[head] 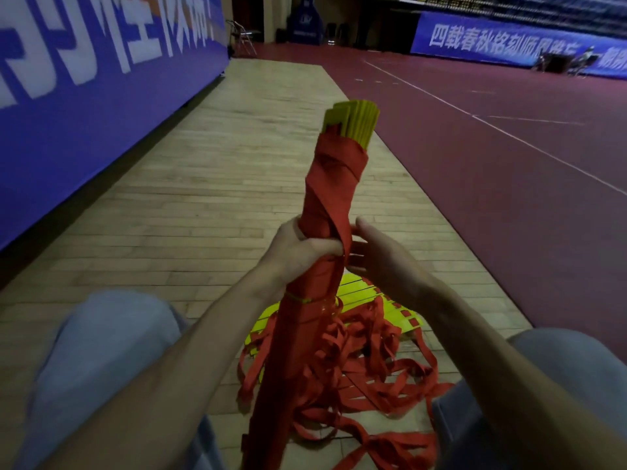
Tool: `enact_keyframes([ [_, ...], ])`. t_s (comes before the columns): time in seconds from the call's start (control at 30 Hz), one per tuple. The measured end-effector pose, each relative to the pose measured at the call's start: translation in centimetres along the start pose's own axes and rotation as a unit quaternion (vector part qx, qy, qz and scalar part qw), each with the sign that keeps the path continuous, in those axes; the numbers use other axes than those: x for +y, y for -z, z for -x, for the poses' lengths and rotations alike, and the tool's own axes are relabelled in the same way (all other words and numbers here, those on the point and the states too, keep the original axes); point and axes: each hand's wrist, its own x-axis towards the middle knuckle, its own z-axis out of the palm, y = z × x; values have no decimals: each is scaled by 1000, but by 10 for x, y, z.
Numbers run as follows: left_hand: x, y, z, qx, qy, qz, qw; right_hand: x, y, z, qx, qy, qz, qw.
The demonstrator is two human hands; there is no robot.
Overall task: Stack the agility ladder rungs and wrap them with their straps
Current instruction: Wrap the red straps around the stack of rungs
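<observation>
**Wrapped rung bundle held upright over the floor**

The stack of yellow rungs [353,123] stood tilted slightly away from the person, between the 2 knees, with its top ends showing bare above the wrapping. A red strap [334,184] was wound around the stack in slanting turns from just under those ends down to hand level.

The left hand [298,249] held the bundle at its middle, its grip clamped around the wrapped part with the fingers curled over the front. The right hand [383,259] sat just beside it on the other side, its grip apart, with straight fingers touching the strap's hanging edge and the thumb raised.

Below the hands, loose straps [373,378] lay tangled on the wooden floor [220,164], with more flat yellow pieces [369,296] behind them. A blue banner [84,96] ran along the left.
</observation>
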Motion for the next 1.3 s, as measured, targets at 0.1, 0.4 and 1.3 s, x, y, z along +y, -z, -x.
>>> enact_keyframes([
  [0.1, -7, 4, -7, 17, 19, -49, 998, 6, 0, 1, -17, 25, 63, 998],
  [0.4, -18, 19, -17, 52, 96, -126, 986, -6, 27, 10, -35, 98, 216, 971],
  [1.3, -30, -46, 30, -150, 136, 136, 970, 1, 14, 7, 218, 143, 10, 965],
])
